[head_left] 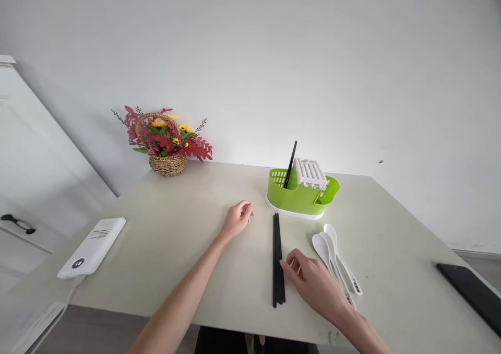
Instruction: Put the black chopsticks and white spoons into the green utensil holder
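Several black chopsticks (278,255) lie side by side on the table, pointing away from me. My right hand (315,283) is just to their right, its fingers bent and the thumb tip at the edge of the bundle. A firm grip on a chopstick does not show. Beyond them stands a green utensil holder (295,197) with a white base and a white slotted top. A black chopstick (290,164) leans upright in its left compartment. My left hand (239,218) rests on the table left of the holder, fingers curled in, with nothing visible in it.
White spoons (331,244) lie beside my right hand, partly hidden by it. A flower basket (168,163) stands at the back left. A white power bank (93,247) with a cable (66,302) is at the left edge, and a black phone (472,291) at the right.
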A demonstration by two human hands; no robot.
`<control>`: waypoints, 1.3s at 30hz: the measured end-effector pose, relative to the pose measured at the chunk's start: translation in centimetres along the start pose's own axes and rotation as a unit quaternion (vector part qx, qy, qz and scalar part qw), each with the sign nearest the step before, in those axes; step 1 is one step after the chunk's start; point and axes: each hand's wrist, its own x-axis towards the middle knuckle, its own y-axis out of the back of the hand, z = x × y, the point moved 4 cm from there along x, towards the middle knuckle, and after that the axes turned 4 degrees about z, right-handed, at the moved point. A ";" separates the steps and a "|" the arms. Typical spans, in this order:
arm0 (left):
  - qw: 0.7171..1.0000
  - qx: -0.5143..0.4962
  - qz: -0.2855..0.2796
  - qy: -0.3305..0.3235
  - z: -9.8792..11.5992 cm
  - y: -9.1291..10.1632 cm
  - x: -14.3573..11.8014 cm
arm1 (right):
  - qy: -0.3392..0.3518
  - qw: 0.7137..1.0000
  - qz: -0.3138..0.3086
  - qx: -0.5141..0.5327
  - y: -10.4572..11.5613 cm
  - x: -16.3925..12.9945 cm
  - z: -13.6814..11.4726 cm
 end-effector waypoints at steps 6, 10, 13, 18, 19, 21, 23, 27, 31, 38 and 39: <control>1.000 0.018 -0.006 -0.011 -0.2 -0.2 -0.1 | -0.062 0.992 -0.012 -0.107 -2.1 1.4 -0.1; 0.999 0.026 -0.004 -0.022 -0.4 -0.3 -0.2 | -0.100 0.982 -0.025 -0.158 -1.9 1.8 -0.8; 0.999 0.028 -0.004 -0.030 -0.4 -0.4 -0.3 | -0.115 0.973 -0.036 -0.196 -1.8 2.4 -1.2; 0.998 0.043 -0.006 -0.044 -0.4 -0.4 -0.6 | -0.132 0.968 -0.050 -0.210 -1.4 3.7 -1.8; 0.998 0.047 -0.006 -0.047 -0.5 -0.4 -0.6 | -0.136 0.968 -0.053 -0.205 -1.3 3.9 -2.0; 0.997 0.054 -0.006 -0.052 -0.5 -0.4 -0.7 | -0.143 0.968 -0.062 -0.195 -1.0 4.2 -2.2; 0.997 0.061 -0.008 -0.056 -0.5 -0.5 -0.7 | -0.144 0.969 -0.073 -0.186 -0.7 4.4 -2.4; 0.996 0.066 -0.008 -0.061 -0.5 -0.5 -0.8 | -0.140 0.969 -0.084 -0.187 -0.5 4.5 -2.3; 0.995 0.077 -0.012 -0.069 -0.3 -0.5 -0.9 | -0.129 0.963 -0.060 -0.230 -0.6 4.5 -2.3; 0.994 0.084 -0.017 -0.063 -0.1 -0.6 -0.9 | -0.112 0.950 -0.041 -0.289 -0.4 5.6 -2.2; 0.994 0.085 -0.018 -0.059 0.0 -0.6 -0.9 | -0.112 0.949 -0.042 -0.293 -0.4 5.9 -2.0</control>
